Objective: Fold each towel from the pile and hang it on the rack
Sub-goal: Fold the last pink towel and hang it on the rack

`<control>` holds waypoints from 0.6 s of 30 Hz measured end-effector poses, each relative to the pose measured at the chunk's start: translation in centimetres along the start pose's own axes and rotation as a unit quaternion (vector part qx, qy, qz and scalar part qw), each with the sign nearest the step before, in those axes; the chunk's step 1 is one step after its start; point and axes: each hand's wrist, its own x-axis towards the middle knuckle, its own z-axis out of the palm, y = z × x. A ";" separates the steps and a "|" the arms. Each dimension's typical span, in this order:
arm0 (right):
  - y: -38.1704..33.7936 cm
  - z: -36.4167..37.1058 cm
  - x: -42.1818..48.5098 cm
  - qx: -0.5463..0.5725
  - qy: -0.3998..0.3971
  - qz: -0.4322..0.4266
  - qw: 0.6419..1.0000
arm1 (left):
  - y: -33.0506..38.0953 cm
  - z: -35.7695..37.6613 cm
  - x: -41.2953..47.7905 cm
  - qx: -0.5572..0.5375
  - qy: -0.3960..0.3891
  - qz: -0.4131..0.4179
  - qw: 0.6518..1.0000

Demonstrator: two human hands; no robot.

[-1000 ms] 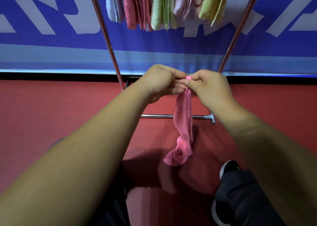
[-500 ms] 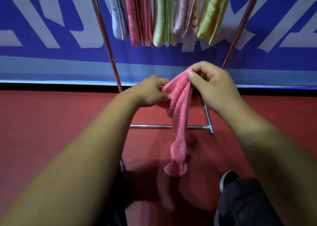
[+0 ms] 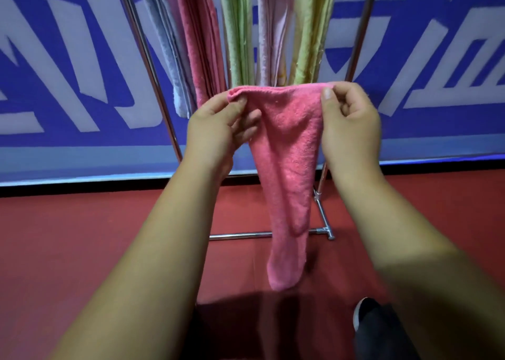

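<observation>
A pink towel (image 3: 287, 162) hangs in the air in front of me, its top edge stretched level between both hands and its lower part narrowing toward the floor. My left hand (image 3: 218, 127) pinches the top left corner between thumb and fingers. My right hand (image 3: 349, 124) pinches the top right corner. Behind the towel stands a chrome rack (image 3: 153, 67) with several folded towels (image 3: 240, 28) hanging from it in blue-grey, pink, green, pale pink and yellow. The rack's top bar is out of view.
The rack's floor bar (image 3: 240, 235) and right foot lie on the red floor (image 3: 82, 236) below the towel. A blue and white banner wall (image 3: 68, 72) runs behind the rack. My dark shoe (image 3: 363, 313) shows at the lower right.
My hands have risen and spread apart, opening the bunched towel's top edge out flat. The view has tilted up toward the rack.
</observation>
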 end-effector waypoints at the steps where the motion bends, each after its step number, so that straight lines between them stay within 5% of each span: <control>1: -0.5 -0.1 0.1 0.010 0.004 0.004 1.000 | 0.4 0.2 -0.1 -0.008 -0.012 0.013 1.000; 5: -1.9 -0.5 0.4 0.083 -0.010 0.039 0.996 | 1.0 -0.2 -0.3 0.032 -0.025 0.084 0.996; 18: -1.2 -0.7 -0.3 0.058 0.004 -0.008 0.998 | -0.1 -1.9 0.1 0.101 -0.019 0.168 0.980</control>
